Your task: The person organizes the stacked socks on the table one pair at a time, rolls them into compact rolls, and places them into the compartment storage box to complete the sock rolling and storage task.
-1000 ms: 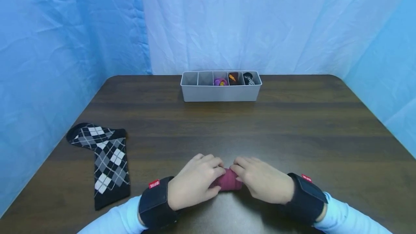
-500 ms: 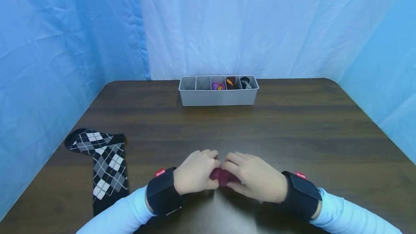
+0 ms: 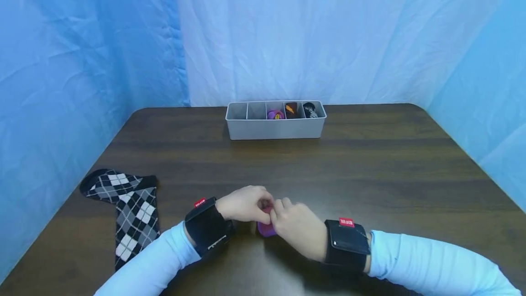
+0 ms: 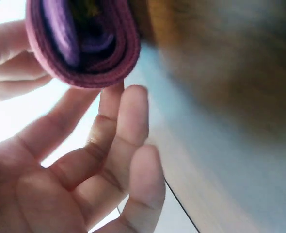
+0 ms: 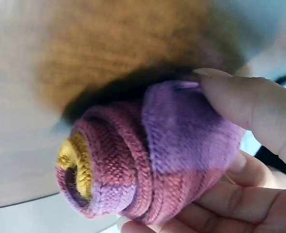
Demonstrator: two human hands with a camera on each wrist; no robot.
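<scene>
A rolled-up knit sock [image 3: 266, 229], maroon and purple, is between both hands above the near middle of the table. The thumb and index finger of my left hand [image 3: 245, 203] pinch its far side. My right hand [image 3: 302, 229] grips the near right side, hiding much of the roll in the head view. The right wrist view has the thumb on a smooth purple band of the sock [image 5: 191, 131], fingers underneath, and a yellow patch at the coiled end. In the left wrist view the sock's other end [image 4: 85, 80] shows wound layers; the remaining left fingers [image 4: 133, 111] extend loosely below.
A black-and-grey argyle sock [image 3: 135, 214] lies flat at the left, partly behind the left sleeve. At the back of the dark wooden table [image 3: 370, 159] stands a grey divided box [image 3: 275, 130], rolled socks in its three right compartments. Blue sheets [image 3: 287, 35] hang around.
Both hands have shifted slightly left and lifted the sock, turning it so purple shows. The right wrist has swung inward. The head view has tilted a little, so the box sits lower.
</scene>
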